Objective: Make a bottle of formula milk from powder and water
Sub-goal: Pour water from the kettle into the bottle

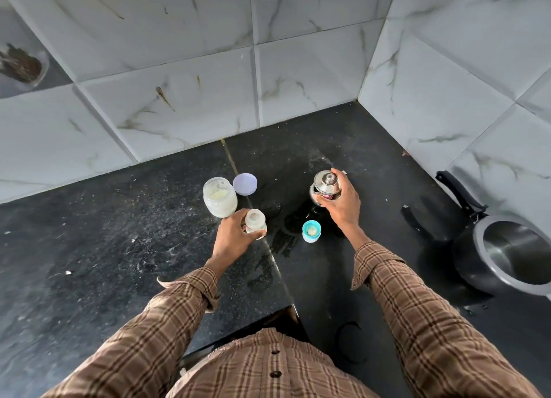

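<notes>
head view: left hand [231, 236] steadies the open baby bottle [255, 222] on the table [89, 248]; right hand [340, 202] wraps the steel kettle [325, 186], likely for pouring.

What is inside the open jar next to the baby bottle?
The open jar holds pale, off-white powder, with residue clouding its walls. How deep it goes is hidden by the frosted sides. Its lilac lid lies beside it.

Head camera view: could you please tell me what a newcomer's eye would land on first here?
Probably the two hands at the centre of the black counter: the left hand grips an open baby bottle, and the right hand clasps a shiny steel kettle. Behind the bottle stands an open powder jar with its lilac lid beside it; a teal bottle cap lies between the hands.
</notes>
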